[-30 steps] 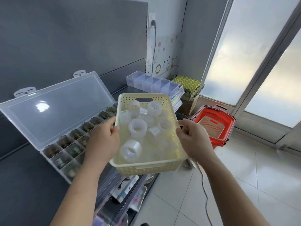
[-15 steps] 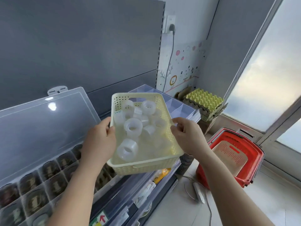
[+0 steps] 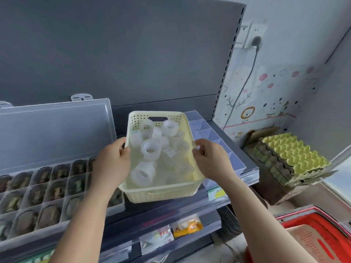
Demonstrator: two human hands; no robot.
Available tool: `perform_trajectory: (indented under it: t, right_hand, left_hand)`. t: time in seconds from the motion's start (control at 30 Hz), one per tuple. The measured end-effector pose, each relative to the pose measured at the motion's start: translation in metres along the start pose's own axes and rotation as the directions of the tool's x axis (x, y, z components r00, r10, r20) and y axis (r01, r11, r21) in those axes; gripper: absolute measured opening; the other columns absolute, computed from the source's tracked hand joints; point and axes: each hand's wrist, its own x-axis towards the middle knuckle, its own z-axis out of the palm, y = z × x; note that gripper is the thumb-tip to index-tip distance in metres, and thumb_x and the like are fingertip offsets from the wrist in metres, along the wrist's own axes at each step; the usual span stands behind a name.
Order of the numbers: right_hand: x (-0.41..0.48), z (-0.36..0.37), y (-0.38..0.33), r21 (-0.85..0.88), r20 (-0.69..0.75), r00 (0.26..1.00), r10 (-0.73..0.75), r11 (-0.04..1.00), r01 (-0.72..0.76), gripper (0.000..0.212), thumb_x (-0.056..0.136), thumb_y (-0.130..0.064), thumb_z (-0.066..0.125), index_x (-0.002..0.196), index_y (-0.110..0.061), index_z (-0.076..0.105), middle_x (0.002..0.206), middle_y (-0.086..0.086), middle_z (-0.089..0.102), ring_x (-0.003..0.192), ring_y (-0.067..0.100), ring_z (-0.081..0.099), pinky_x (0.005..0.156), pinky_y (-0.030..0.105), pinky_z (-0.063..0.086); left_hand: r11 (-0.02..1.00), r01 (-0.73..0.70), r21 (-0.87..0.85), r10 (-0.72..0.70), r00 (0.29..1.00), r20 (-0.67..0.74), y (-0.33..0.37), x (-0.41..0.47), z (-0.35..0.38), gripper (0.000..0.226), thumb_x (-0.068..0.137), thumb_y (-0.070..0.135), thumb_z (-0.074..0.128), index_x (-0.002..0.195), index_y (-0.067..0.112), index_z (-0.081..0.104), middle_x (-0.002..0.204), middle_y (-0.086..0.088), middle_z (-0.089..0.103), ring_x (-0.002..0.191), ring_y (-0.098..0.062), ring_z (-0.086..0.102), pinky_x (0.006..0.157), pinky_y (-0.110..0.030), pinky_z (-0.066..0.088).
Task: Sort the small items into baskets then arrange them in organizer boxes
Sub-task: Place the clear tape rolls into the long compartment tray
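A cream perforated basket holds several clear tape rolls. My left hand grips its left rim and my right hand grips its right rim, keeping it above the shelf. To the left lies an open clear organizer box with its lid raised; its compartments hold dark small items. A second clear organizer box with bare compartments sits behind and to the right of the basket, partly hidden by it.
A grey shelf back panel rises behind. A stack of yellow-green egg trays stands at the right, a red basket on the floor below. Packets lie on the lower shelf. A cable hangs from the wall socket.
The view swung left toward the shelf. Both hands carried the basket of tape rolls forward, over the shelf between the two organizer boxes. The grips stayed the same.
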Motion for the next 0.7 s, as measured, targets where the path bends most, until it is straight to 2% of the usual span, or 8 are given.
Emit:
perform_trajectory:
  t: [0.13,0.2,0.27,0.4,0.47,0.57,0.63,0.7]
  right_hand:
    - [0.016,0.000,0.013,-0.018,0.077,0.993,-0.087,0.996,0.089,0.025,0.092,-0.016,0.046,0.108,-0.002,0.059,0.073,0.014,0.061,0.071,0.032,0.058,0.064,0.038,0.049]
    - [0.021,0.003,0.019,-0.020,0.117,0.987,-0.110,0.993,0.113,0.024,0.092,-0.015,0.044,0.108,-0.003,0.059,0.076,0.013,0.063,0.073,0.032,0.060,0.064,0.038,0.050]
    - [0.027,0.008,0.023,-0.048,0.152,0.980,-0.129,0.989,0.138,0.024,0.092,-0.015,0.043,0.107,-0.004,0.058,0.078,0.011,0.063,0.074,0.030,0.060,0.061,0.036,0.049]
    - [0.043,0.022,0.029,-0.111,0.203,0.965,-0.163,0.976,0.188,0.015,0.091,-0.017,0.040,0.091,-0.012,0.054,0.071,0.005,0.057,0.064,0.025,0.053,0.052,0.030,0.038]
    - [0.050,0.028,0.028,-0.123,0.222,0.960,-0.173,0.971,0.203,0.019,0.092,-0.018,0.041,0.101,-0.010,0.056,0.076,0.005,0.061,0.069,0.025,0.056,0.055,0.032,0.046]
    - [0.060,0.036,0.027,-0.145,0.266,0.946,-0.186,0.962,0.230,0.026,0.088,-0.017,0.044,0.110,-0.008,0.056,0.077,0.007,0.064,0.074,0.027,0.060,0.063,0.038,0.054]
    - [0.068,0.040,0.025,-0.150,0.286,0.939,-0.194,0.958,0.244,0.026,0.085,-0.017,0.047,0.109,-0.009,0.057,0.077,0.007,0.063,0.075,0.027,0.059,0.063,0.037,0.052]
    - [0.074,0.042,0.023,-0.150,0.302,0.934,-0.191,0.958,0.245,0.026,0.083,-0.017,0.050,0.107,-0.009,0.056,0.077,0.006,0.062,0.075,0.027,0.059,0.062,0.036,0.050]
  left_hand:
    - [0.998,0.055,0.017,-0.053,0.995,-0.079,0.003,-0.007,0.016,0.025,0.097,0.012,0.043,0.110,0.017,0.064,0.071,-0.007,0.062,0.052,-0.020,0.044,0.053,-0.032,0.035]
    - [0.995,0.086,0.055,-0.080,0.992,-0.098,0.003,-0.010,0.022,0.028,0.097,0.011,0.043,0.113,0.018,0.065,0.063,-0.001,0.057,0.048,-0.015,0.041,0.051,-0.027,0.031]
    - [0.988,0.131,0.086,-0.121,0.986,-0.112,0.001,-0.010,0.029,0.032,0.098,0.011,0.042,0.120,0.022,0.062,0.060,0.008,0.052,0.047,-0.012,0.040,0.048,-0.026,0.030]
    - [0.978,0.161,0.130,-0.141,0.979,-0.147,-0.011,-0.007,0.040,0.034,0.098,0.011,0.042,0.127,0.020,0.058,0.059,0.007,0.050,0.046,-0.011,0.040,0.047,-0.026,0.028]
    - [0.970,0.168,0.178,-0.142,0.978,-0.150,-0.018,-0.002,0.043,0.033,0.099,0.012,0.042,0.128,0.018,0.057,0.065,-0.003,0.058,0.050,-0.017,0.044,0.048,-0.027,0.028]
    - [0.937,0.196,0.288,-0.155,0.975,-0.159,-0.030,0.009,0.045,0.039,0.099,0.017,0.040,0.137,0.020,0.049,0.093,-0.010,0.065,0.072,-0.027,0.056,0.052,-0.028,0.032]
    - [0.911,0.187,0.369,-0.136,0.978,-0.161,-0.036,0.015,0.046,0.037,0.099,0.018,0.038,0.134,0.019,0.051,0.095,-0.004,0.063,0.073,-0.020,0.051,0.053,-0.029,0.033]
    - [0.885,0.185,0.427,-0.128,0.979,-0.159,-0.039,0.021,0.046,0.033,0.099,0.019,0.037,0.128,0.017,0.052,0.087,0.000,0.059,0.072,-0.018,0.049,0.055,-0.030,0.034]
